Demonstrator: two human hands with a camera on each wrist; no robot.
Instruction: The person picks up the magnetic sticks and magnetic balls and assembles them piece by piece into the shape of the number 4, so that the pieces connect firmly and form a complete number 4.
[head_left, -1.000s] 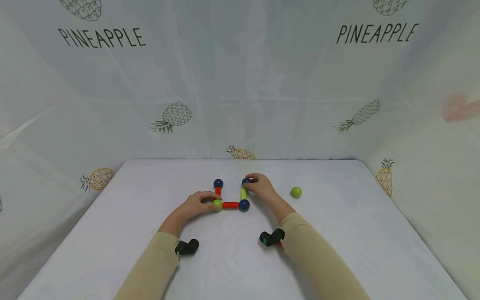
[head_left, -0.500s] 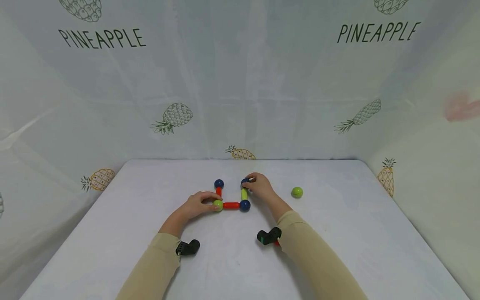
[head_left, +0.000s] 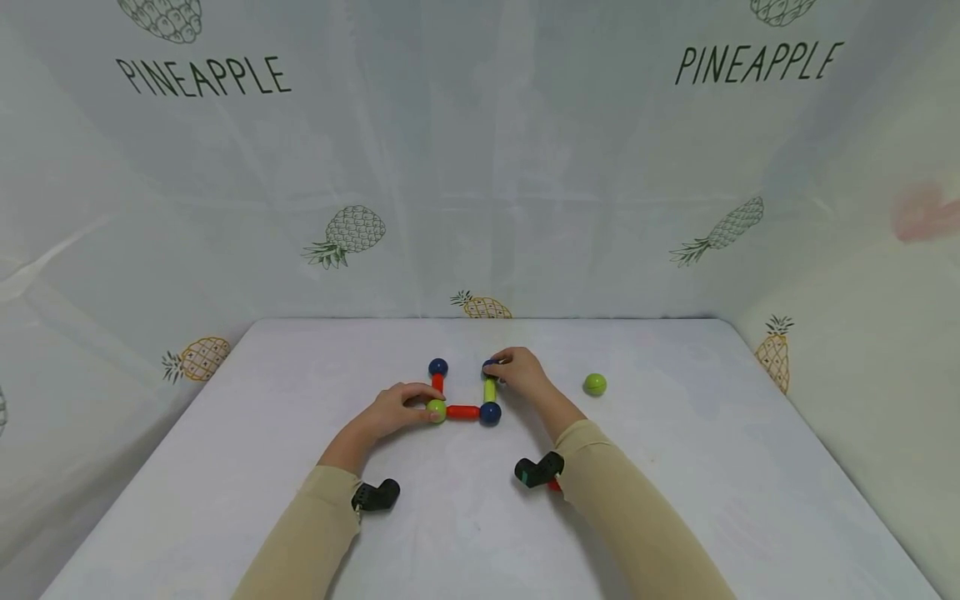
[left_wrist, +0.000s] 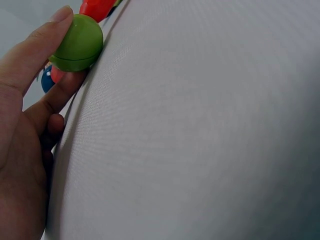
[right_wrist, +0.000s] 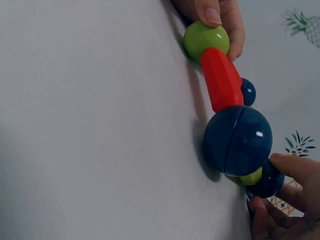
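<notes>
Our left hand [head_left: 397, 408] pinches the green ball [head_left: 436, 409] at the left end of the sideways red stick [head_left: 463, 412]; our right hand [head_left: 522, 375] pinches the back blue ball [right_wrist: 267, 182], behind that stick's right end, and the yellow-green stick [head_left: 490, 390] runs from it to the front blue ball [head_left: 490, 414]; we should hold the green ball still and press gently, nice and straight.

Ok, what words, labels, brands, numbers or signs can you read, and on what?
"PINEAPPLE": on the backdrop, head view's upper left.
"PINEAPPLE": same backdrop, upper right.
Balls and rods: no readable text.
Black wrist devices: any marking is too small to read.
</notes>
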